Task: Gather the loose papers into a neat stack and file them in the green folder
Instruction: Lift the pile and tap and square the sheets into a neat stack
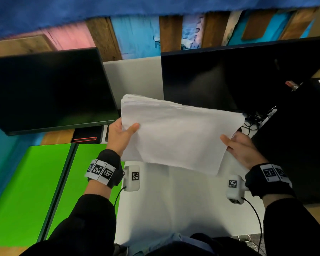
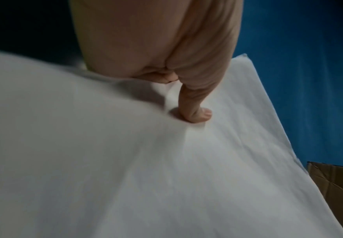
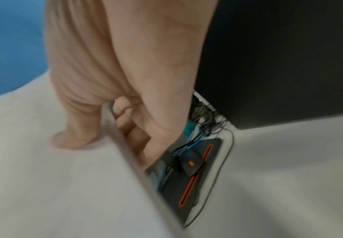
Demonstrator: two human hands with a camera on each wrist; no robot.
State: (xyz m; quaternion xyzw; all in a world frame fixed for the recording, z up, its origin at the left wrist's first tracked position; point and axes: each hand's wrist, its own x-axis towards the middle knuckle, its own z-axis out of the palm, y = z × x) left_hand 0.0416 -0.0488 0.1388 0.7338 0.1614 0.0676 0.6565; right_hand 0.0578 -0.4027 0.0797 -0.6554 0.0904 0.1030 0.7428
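Observation:
A thick stack of white papers [image 1: 175,133] hangs in the air above the white desk, held at both short ends. My left hand [image 1: 121,133] pinches its left edge, thumb on top and fingers hidden underneath; the left wrist view shows the thumb pressed into the paper stack [image 2: 126,161]. My right hand [image 1: 237,147] grips the right edge the same way, and the right wrist view shows its fingers curled under the paper stack [image 3: 54,177]. The green folder [image 1: 31,185] lies open and flat on the desk to the left.
Two dark monitors stand behind, the left monitor [image 1: 48,89] and the right monitor [image 1: 220,78]. A black monitor base [image 3: 195,173] with orange stripes and tangled cables [image 1: 255,119] lies at the right. A black box [image 1: 303,145] fills the right side. The white desk [image 1: 170,204] spreads below the stack.

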